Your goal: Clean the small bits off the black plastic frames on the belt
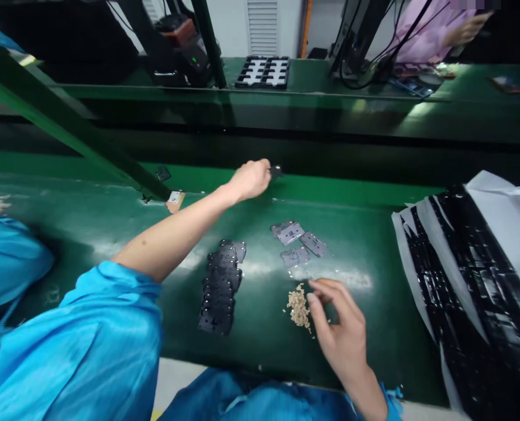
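Green worktop: your left hand reaches to its far edge, fingers pinched on a small black part. Your right hand, fingers loosely curled and holding nothing, touches the tan pellet heap near the front edge, beside stacked black plates.

Black tray of compartments set on the far green bench, cables trailed beside it, black-and-white sheets stacked at the right, a co-worker's pink sleeve seen beyond.
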{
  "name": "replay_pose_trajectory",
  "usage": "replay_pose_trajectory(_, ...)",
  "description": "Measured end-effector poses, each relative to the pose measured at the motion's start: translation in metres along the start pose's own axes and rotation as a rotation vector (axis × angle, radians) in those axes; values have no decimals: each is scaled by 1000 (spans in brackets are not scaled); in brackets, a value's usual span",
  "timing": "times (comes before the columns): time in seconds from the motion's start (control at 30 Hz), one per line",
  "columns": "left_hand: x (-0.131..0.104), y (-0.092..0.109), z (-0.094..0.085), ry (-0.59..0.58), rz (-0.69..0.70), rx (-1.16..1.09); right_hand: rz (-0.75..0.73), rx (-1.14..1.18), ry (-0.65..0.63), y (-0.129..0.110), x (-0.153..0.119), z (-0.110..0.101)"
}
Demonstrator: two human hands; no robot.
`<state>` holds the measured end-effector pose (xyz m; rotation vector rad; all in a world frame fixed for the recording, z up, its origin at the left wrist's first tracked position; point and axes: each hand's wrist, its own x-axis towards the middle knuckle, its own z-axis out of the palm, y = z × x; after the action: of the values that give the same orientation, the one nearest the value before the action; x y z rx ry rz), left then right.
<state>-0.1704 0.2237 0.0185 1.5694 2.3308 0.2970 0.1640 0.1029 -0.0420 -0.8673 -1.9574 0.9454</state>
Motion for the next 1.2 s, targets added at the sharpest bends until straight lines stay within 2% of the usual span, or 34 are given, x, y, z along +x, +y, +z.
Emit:
replay_pose_trajectory(0.03,-23,11,-1,-47,68,-56,27,5,32,0,4,-4)
replay_pose_trajectory(0.1,-74,33,-3,-221,301,-268,108,66,74,-3,13,-11)
replay_pose_trajectory(0.17,-126,52,-2,-324,512,-295,184,175,67,-10,19,-14)
replay_pose_trajectory(0.2,-149,58,0,-344,572,-307,206,223,47,-15,20,-14)
replay_pose_trajectory(0.23,-170,63,4,-345,591,-354,217,262,27,-20,21,-14)
replay_pose_trajectory(0.3,-206,65,17,-350,539,-573,227,327,8,-31,16,-12)
replay_pose_trajectory(0.37,-231,62,35,-363,403,-864,246,397,10,-40,7,-10)
replay_pose_trajectory(0.43,-250,58,52,-353,287,-1044,275,457,-3,-46,-3,-9)
replay_pose_trajectory(0.5,-264,55,66,-305,239,-1082,294,476,-36,-49,-11,-11)
replay_pose_trajectory(0.57,-273,55,73,-253,254,-1066,291,470,-66,-50,-15,-15)
replay_pose_trajectory(0.8,-284,61,75,26,413,-818,257,433,-87,-53,-20,-21)
replay_pose_trajectory(0.97,-284,63,80,46,440,-821,227,426,-58,-47,-21,-12)
replay_pose_trajectory(1.2,-285,61,93,-12,343,-905,184,392,-23,-41,-19,-6)
